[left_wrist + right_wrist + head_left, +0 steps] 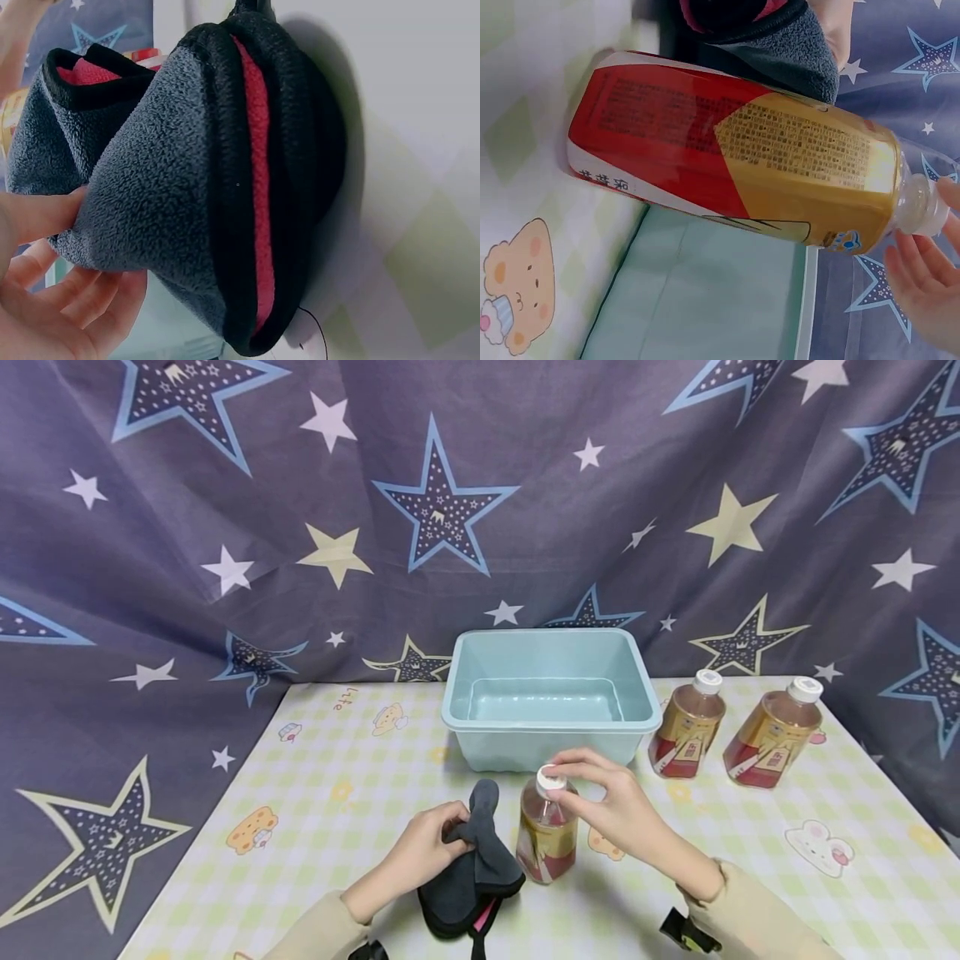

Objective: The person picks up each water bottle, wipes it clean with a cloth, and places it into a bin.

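Note:
My left hand (pixel 430 852) pinches a folded dark grey fleece cloth (pixel 150 157) with black trim and a pinkish-red inner side. In the head view the cloth's lower part lies on the table, and a black loop hangs toward the front edge. Just right of the cloth stands a bottle of reddish drink (pixel 547 835) with a red and gold label and white cap. My right hand (pixel 611 797) grips that cap (pixel 928 208) between thumb and fingers. The bottle's base is down at the tablecloth in the right wrist view, and the cloth is close against its side.
Behind the bottle is a light blue plastic basin (pixel 555 727). Two similar capped bottles stand to its right, a nearer-in bottle (pixel 686 731) and an outer bottle (pixel 772 735). A checked tablecloth (pixel 300 810) covers the table. A star-patterned curtain (pixel 285 510) hangs behind.

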`<state>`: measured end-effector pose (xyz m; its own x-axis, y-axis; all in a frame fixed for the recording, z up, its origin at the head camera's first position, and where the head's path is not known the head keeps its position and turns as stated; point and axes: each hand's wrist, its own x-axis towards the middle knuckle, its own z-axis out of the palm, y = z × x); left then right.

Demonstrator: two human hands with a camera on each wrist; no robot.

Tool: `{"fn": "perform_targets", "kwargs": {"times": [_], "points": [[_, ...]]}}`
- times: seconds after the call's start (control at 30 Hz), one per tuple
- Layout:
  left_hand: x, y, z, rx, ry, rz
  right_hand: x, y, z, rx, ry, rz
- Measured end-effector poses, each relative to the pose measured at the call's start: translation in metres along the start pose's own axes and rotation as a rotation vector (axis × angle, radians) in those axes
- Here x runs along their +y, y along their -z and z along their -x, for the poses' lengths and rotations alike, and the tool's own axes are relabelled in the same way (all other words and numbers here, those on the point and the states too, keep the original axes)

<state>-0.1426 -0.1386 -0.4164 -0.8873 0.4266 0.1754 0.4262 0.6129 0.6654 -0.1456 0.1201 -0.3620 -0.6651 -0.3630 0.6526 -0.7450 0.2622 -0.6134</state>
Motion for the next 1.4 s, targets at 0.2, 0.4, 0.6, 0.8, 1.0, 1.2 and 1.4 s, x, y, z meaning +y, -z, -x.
{"fn": "perform_targets", "kwargs": {"times": [0.2,0.4,0.6,0.8,1.0,1.2,1.4], "points": [[-0.0005,-0.0002,-0.0005,0.003,-0.007,-0.003,0.0011,0.0023,0.0000,-0.043,-0.004,-0.023],[-0.0011,-0.0011,-0.0004,0.013,-0.017,-0.008,0.0016,0.0043,0.0003,-0.076,-0.008,-0.044],[-0.0011,-0.0019,0.0000,0.012,-0.014,-0.008,0.0020,0.0012,0.0016,-0.017,-0.006,-0.027],[-0.0009,-0.0021,0.0007,0.013,-0.006,-0.006,0.0019,-0.0026,0.0007,0.058,-0.006,-0.006],[-0.0008,-0.0019,0.0008,0.005,-0.004,0.007,0.0028,-0.0030,0.0013,0.069,0.033,-0.016],[-0.0005,-0.0017,0.0009,0.009,-0.008,0.009,0.0023,-0.0018,0.0021,0.031,0.014,-0.018],[0.0001,-0.0014,0.0005,0.008,-0.003,0.015,0.0016,-0.0004,0.0032,-0.013,-0.016,-0.032]]}}
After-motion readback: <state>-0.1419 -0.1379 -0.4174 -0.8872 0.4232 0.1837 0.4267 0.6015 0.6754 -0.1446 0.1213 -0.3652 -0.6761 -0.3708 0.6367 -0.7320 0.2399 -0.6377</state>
